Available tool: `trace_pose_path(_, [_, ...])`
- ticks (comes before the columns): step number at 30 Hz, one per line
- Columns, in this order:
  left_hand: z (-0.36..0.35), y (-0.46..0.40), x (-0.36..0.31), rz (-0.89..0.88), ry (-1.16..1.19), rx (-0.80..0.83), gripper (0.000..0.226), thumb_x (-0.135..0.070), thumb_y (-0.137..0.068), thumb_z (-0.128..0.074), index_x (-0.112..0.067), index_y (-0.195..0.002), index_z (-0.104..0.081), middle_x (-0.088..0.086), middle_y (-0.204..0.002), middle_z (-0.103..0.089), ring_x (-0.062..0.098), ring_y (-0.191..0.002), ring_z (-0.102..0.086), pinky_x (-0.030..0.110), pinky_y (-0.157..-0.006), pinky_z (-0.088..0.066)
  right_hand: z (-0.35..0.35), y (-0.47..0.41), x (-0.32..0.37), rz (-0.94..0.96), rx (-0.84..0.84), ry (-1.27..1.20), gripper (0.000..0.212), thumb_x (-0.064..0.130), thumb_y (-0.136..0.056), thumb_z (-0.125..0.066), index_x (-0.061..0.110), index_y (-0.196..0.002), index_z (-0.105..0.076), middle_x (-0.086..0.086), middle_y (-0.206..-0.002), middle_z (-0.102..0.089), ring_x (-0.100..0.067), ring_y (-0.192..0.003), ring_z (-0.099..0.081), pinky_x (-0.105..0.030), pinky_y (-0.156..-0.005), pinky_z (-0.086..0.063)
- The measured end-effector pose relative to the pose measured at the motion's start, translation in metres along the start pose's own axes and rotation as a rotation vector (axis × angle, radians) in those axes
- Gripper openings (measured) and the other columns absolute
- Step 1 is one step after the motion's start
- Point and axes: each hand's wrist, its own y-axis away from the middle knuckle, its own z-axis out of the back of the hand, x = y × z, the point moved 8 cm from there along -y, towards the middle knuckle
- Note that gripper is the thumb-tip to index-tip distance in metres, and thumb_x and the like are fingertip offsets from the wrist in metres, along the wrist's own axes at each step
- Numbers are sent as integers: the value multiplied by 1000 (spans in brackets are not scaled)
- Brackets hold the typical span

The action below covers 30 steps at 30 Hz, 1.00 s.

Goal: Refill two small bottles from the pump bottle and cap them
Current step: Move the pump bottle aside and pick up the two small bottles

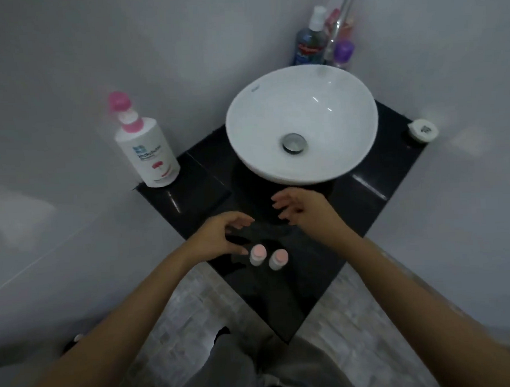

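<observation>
Two small white bottles with pink caps stand side by side near the front corner of the black counter (281, 288): the left small bottle (257, 254) and the right small bottle (278, 259). My left hand (220, 235) hovers open just left of them, its thumb close to the left bottle. Above and to the right of the bottles, my right hand (299, 209) is open with fingers spread and holds nothing. The white pump bottle (146, 148) with a pink pump stands at the counter's left corner, against the wall.
A white bowl sink (302, 124) fills the counter's middle, with a chrome tap (340, 23) and several toiletry bottles (311, 41) behind it. A small round white object (423, 129) sits at the right corner. Grey walls close in on both sides.
</observation>
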Motion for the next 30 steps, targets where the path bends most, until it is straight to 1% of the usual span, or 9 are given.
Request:
trace_pose_path(2, [-19, 2, 9, 27, -30, 26, 67, -8, -59, -87, -23, -118, -60, -4, -116, -62, 7, -106, -58, 17, -93, -46, -9, 21, -33, -31, 8, 58, 50, -18, -76, -44, 4, -119, -59, -18, -109, -66, -21, -80, -61, -5, -64, -45])
trace_pose_path(3, [-26, 4, 13, 41, -36, 32, 67, -6, -58, -88, -21, -117, -60, -3, -116, -63, 9, -106, -59, 20, -94, -47, -16, 30, -47, -55, 28, 73, 52, -18, -75, -48, 3, -121, -57, -19, -111, -65, -19, -80, -58, -5, -65, -44])
trace_pose_path(6, [-40, 8, 19, 42, -40, 12, 62, -5, -56, -88, -18, -111, -63, 2, -112, -64, 12, -103, -61, 24, -93, -50, -40, 49, -76, -147, 99, 68, 61, -6, -72, -72, 10, -128, -52, -12, -115, -62, -16, -87, -56, -18, -75, -46])
trace_pose_path(9, [-45, 13, 19, 32, -51, -76, 52, -7, -59, -87, -19, -105, -65, 2, -108, -65, 10, -98, -61, 25, -91, -50, -52, 55, -83, -160, 35, 28, 60, 11, -68, -82, 16, -122, -56, -5, -113, -65, -17, -90, -61, -26, -80, -51])
trace_pose_path(11, [-46, 15, 18, 24, -48, -134, 45, -9, -64, -84, -18, -104, -66, 0, -106, -66, 9, -98, -62, 25, -91, -51, -56, 55, -83, -150, -26, 9, 51, 15, -68, -82, 16, -114, -61, -4, -108, -68, -19, -88, -64, -29, -80, -54])
trace_pose_path(15, [-48, 18, 16, 9, -65, -196, 36, -14, -71, -80, -21, -103, -67, -1, -104, -66, 8, -96, -63, 17, -86, -50, -61, 52, -79, -124, -84, 19, 35, 18, -72, -79, 16, -103, -64, -3, -102, -70, -13, -84, -64, -25, -77, -50])
trace_pose_path(21, [-36, 30, 13, 23, -35, -325, 32, -14, -72, -78, -19, -102, -66, -7, -98, -64, 1, -89, -60, 10, -79, -47, -60, 42, -63, -91, -64, 88, 33, 20, -75, -76, 17, -105, -64, 0, -101, -69, -12, -89, -64, -29, -81, -53])
trace_pose_path(25, [1, 40, 16, 56, 29, -487, 33, -13, -69, -79, -18, -100, -67, 0, -96, -68, 11, -88, -65, 22, -81, -53, -60, 14, -30, -14, -17, 66, 32, 19, -74, -75, 18, -105, -65, 2, -98, -70, -11, -88, -65, -30, -83, -54])
trace_pose_path(30, [71, 54, 22, 144, 49, -752, 35, -10, -69, -80, -13, -102, -68, -1, -93, -66, 10, -82, -63, 17, -75, -51, -75, -45, 25, 101, 37, 88, 28, 19, -74, -74, 16, -100, -67, 2, -87, -69, -11, -79, -63, -30, -79, -54])
